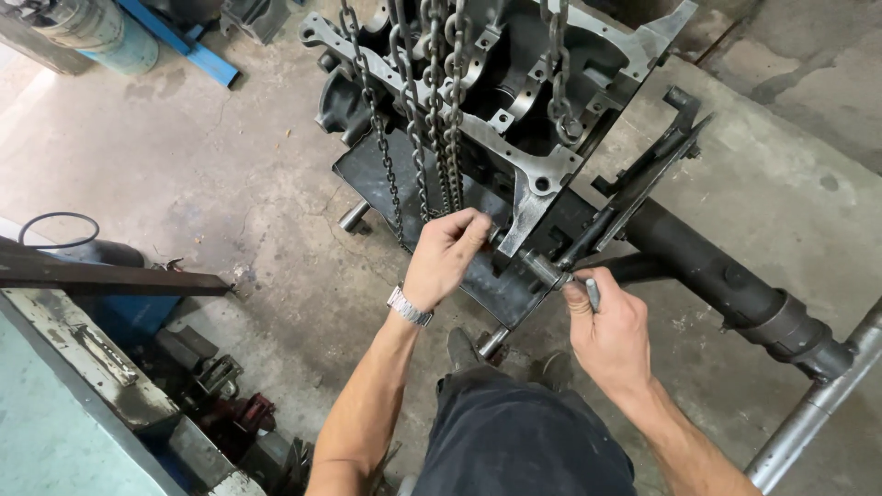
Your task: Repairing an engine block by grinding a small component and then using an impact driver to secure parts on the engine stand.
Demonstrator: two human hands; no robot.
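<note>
We're at the near corner of a bare grey engine block [514,101], which hangs from steel chains [432,110] and sits against a dark stand [698,266]. Cast metal, so we judge it very heavy and rigid, likely oily; not something to shift by hand, only steady by its flange edges. Our right hand [611,331] is closed round the handle of a socket wrench [551,273] (small, stiff, easy to grip by the handle), its head on the block's corner by the stand's bracket. Our left hand [446,257] has fingers curled, pinching something at the same corner; what exactly is hidden. The chains drop just in front of the left hand and crowd the reach. Around: cracked concrete floor [230,184], a grey pipe [818,404] at right, a blue beam [184,41] far left, clutter beside a painted tabletop [64,404].
</note>
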